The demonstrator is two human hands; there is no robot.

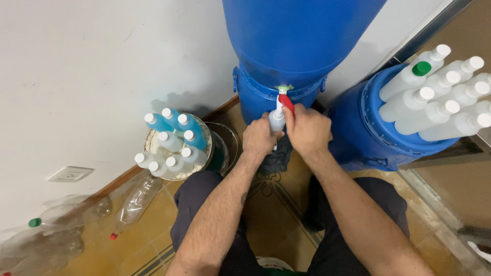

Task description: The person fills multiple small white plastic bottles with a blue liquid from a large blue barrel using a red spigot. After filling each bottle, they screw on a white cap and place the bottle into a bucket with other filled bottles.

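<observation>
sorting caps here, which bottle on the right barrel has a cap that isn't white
The white bottle with the green cap, near the top left of the bunch on the right blue barrel; every other cap there is white.

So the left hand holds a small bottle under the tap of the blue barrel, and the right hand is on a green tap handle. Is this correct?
Not quite: the tap handle under the right hand is red, not green, as the head view shows. The rest holds: the left hand holds the small bottle under the tap of the blue barrel.
</observation>
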